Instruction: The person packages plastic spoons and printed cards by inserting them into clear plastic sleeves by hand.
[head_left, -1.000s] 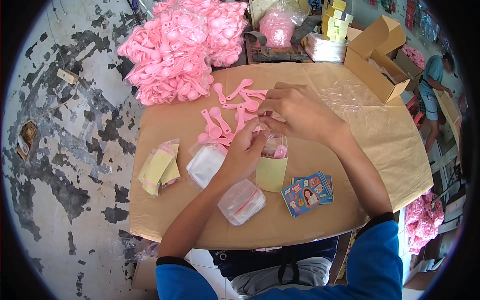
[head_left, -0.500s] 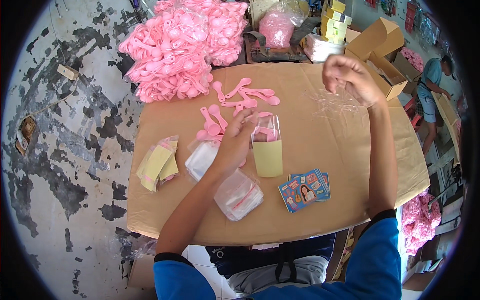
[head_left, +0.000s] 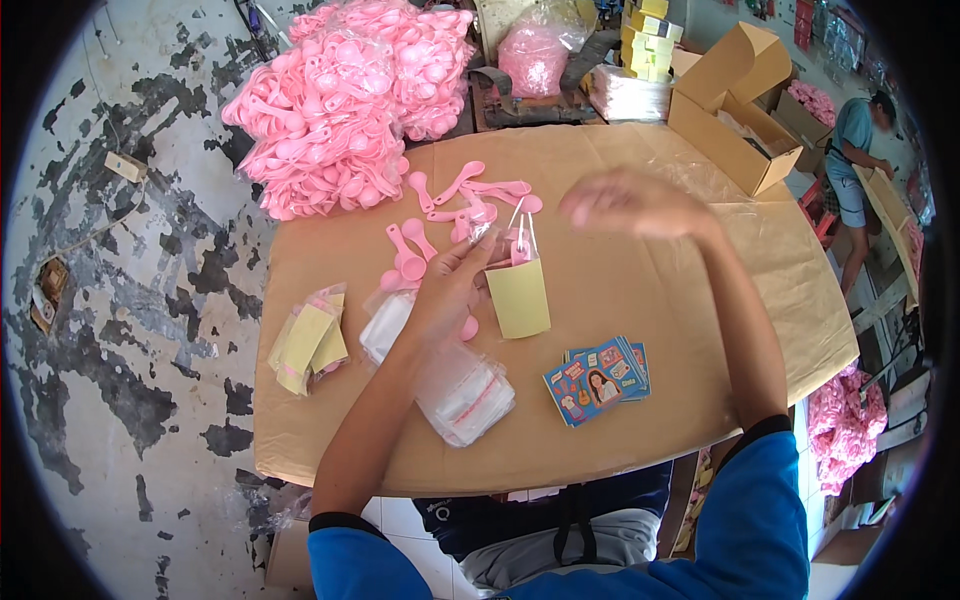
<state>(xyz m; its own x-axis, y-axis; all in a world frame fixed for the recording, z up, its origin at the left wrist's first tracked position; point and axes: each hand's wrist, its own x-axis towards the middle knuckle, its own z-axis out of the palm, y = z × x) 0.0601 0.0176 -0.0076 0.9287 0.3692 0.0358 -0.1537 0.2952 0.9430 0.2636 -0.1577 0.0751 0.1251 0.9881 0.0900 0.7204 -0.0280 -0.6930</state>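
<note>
My left hand [head_left: 452, 283] pinches the top of a clear plastic bag [head_left: 527, 222] over the middle of the table. A yellow card [head_left: 519, 302] fills the lower part of that bag, with a pink piece showing above it. My right hand [head_left: 637, 203] is to the right of the bag's mouth, apart from it and blurred, so whether it holds anything is unclear. Loose pink measuring spoons [head_left: 410, 262] lie beyond and left of my left hand. Under my left forearm are flat clear bags [head_left: 466, 402]. A stack of blue printed cards [head_left: 598, 384] lies nearer me.
Filled packets with yellow cards [head_left: 308, 340] lie at the table's left. Big bags of pink spoons [head_left: 330, 120] stand at the far left. Thin clear strips [head_left: 690, 178] and an open cardboard box [head_left: 735, 135] are at the far right. Another person [head_left: 853, 160] works beyond.
My right hand has swung left from above the clear strips toward the bag's mouth. The bag in my left hand now leans slightly. The view has shifted a little.
</note>
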